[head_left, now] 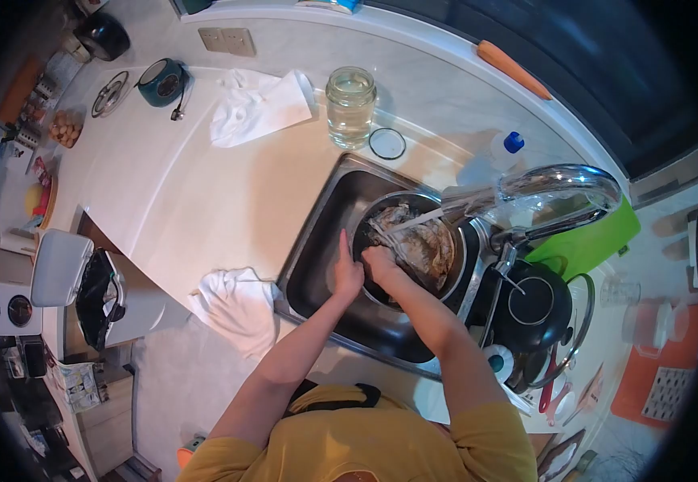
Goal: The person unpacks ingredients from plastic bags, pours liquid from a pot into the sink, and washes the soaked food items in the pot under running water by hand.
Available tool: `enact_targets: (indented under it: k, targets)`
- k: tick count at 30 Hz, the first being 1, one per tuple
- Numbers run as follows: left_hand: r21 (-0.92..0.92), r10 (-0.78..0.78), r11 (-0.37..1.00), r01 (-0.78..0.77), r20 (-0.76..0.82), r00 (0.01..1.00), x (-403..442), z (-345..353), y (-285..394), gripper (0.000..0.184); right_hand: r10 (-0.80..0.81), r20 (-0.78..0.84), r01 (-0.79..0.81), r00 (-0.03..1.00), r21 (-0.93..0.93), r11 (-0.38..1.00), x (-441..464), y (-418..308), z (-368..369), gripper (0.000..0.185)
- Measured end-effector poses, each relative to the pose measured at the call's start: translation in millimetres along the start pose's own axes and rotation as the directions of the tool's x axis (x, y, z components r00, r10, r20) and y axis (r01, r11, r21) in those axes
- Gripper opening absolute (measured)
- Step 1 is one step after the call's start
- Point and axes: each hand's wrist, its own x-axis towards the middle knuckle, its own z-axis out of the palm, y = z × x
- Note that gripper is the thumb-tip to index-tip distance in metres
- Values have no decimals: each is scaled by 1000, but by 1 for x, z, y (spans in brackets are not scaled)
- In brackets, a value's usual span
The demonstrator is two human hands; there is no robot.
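Brown food (427, 247) sits in a bowl (457, 241) in the sink (313, 261) under running water (419, 220). The right hand (378, 263) is inside, the left hand (348, 271) at the bowl's edge; whether their fingers grip, I cannot tell.

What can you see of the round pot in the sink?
The round pot looks like shiny metal and stands in the sink, open side up. Brownish-grey, wrinkled contents lie inside, and water streams in from the faucet. The left hand is at its left rim; the right hand reaches inside. Its base is hidden.
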Motion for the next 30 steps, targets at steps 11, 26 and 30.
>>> enact_targets:
  k: [11, 26, 30]
  targets:
    - [38, -93, 995, 89, 121, 988, -1, -9, 16, 64, 142, -659, 315, 739, 523, 792, -47, 21, 27, 45]
    - [325, -42, 946, -16, 169, 985, -2, -14, 18, 90, 339, -164, -189, 926, 576, 795, -33, 38, -1, 23]
    - [335, 0, 941, -54, 158, 987, -6, -15, 19, 92, 359, -102, -197, 928, 683, 704, -16, 59, 17, 26]
